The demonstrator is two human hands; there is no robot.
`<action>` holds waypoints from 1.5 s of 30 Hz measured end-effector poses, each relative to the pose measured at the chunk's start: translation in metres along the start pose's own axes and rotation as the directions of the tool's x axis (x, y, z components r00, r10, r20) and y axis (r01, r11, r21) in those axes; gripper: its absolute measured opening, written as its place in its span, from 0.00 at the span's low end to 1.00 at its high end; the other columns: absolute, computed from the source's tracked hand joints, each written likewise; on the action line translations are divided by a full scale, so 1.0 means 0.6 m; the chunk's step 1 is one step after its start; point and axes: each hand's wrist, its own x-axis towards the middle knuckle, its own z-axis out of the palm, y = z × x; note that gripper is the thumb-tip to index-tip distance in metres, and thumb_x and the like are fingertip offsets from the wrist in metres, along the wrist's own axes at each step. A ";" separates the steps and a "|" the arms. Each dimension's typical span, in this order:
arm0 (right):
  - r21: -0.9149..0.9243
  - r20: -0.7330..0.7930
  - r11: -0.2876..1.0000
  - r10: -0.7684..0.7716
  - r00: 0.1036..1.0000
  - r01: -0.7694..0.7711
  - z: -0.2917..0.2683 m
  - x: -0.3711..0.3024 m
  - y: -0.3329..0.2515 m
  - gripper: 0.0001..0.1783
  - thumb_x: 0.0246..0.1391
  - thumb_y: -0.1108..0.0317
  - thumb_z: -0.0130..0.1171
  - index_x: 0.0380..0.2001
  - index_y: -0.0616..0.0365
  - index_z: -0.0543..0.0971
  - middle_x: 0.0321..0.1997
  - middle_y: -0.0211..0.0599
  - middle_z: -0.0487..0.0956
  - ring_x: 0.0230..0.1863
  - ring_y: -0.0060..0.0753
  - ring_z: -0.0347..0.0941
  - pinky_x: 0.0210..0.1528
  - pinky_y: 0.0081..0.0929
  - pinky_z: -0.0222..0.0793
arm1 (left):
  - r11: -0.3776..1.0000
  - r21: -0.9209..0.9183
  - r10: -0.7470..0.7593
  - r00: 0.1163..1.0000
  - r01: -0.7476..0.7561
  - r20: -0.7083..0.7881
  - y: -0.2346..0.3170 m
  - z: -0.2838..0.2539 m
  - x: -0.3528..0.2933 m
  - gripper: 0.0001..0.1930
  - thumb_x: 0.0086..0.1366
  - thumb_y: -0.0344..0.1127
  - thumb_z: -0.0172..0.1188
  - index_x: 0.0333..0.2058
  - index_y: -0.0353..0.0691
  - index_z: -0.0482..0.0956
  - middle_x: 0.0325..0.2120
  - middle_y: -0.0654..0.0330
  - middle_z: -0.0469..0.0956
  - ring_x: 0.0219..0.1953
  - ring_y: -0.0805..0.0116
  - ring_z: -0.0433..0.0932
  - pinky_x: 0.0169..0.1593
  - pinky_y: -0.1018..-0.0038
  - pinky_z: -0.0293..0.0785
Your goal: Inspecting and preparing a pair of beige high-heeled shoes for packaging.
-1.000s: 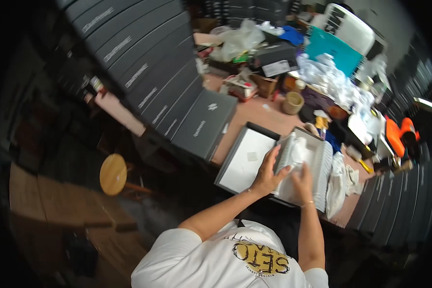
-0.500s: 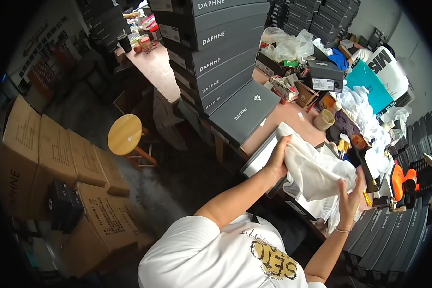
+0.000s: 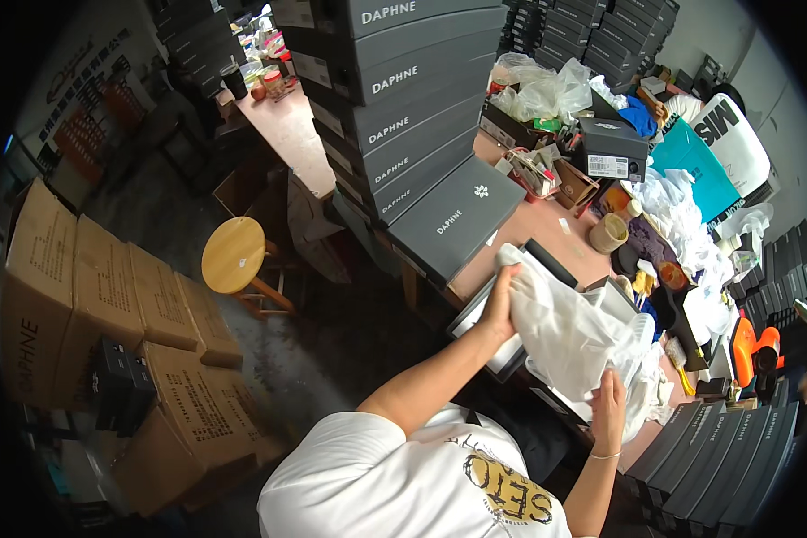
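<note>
A white cloth bag (image 3: pixel 560 327), soft and rumpled, hangs between my hands above the worktable. My left hand (image 3: pixel 500 305) is closed round its upper left end, the fingers partly hidden by the fabric. At its lower right edge my right hand (image 3: pixel 608 405) pinches the cloth with fingers together. Whether anything is inside the bag, I cannot tell. Beneath it lies an open shoebox (image 3: pixel 509 360), mostly covered by the fabric. More white wrapping (image 3: pixel 647 390) spreads out beside my right hand.
Dark grey shoeboxes (image 3: pixel 421 81) stand in a tall stack at the table's left, with one closed box (image 3: pixel 457 220) in front. Clutter, a jar (image 3: pixel 608 233) and plastic bags (image 3: pixel 547 85) fill the far side. A round stool (image 3: pixel 233 255) and brown cartons (image 3: pixel 99 278) are left. More shoeboxes (image 3: pixel 722 453) stand lower right.
My left hand has moved slightly left and down with the bag. My right hand has come left and lower, its spread fingers now pinching the bag's edge.
</note>
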 end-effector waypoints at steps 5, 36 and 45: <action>0.208 0.201 0.951 -0.269 0.942 0.227 0.022 0.014 0.005 0.29 0.53 0.79 0.55 0.60 0.64 0.64 0.60 0.41 0.70 0.58 0.35 0.67 0.61 0.31 0.63 | 0.953 0.298 -0.049 0.998 0.055 -0.027 -0.007 0.013 -0.003 0.23 0.60 0.51 0.55 0.47 0.40 0.71 0.37 0.58 0.77 0.40 0.67 0.78 0.47 0.67 0.76; 0.758 -0.032 0.650 -0.050 0.998 0.057 0.024 -0.063 0.035 0.37 0.55 0.36 0.52 0.50 0.61 0.69 0.41 0.39 0.76 0.42 0.31 0.76 0.43 0.30 0.77 | 0.924 0.137 -0.366 0.930 0.358 0.041 -0.096 0.023 0.008 0.34 0.64 0.61 0.51 0.57 0.40 0.64 0.52 0.53 0.70 0.56 0.57 0.69 0.59 0.56 0.64; 0.878 0.235 0.392 0.148 0.961 -0.275 0.029 -0.038 0.055 0.39 0.61 0.34 0.35 0.49 0.62 0.72 0.47 0.47 0.77 0.43 0.40 0.79 0.34 0.37 0.83 | 0.914 0.260 -0.269 0.945 0.311 -0.186 -0.069 0.006 -0.040 0.30 0.65 0.62 0.49 0.55 0.44 0.66 0.52 0.60 0.70 0.56 0.60 0.68 0.58 0.57 0.65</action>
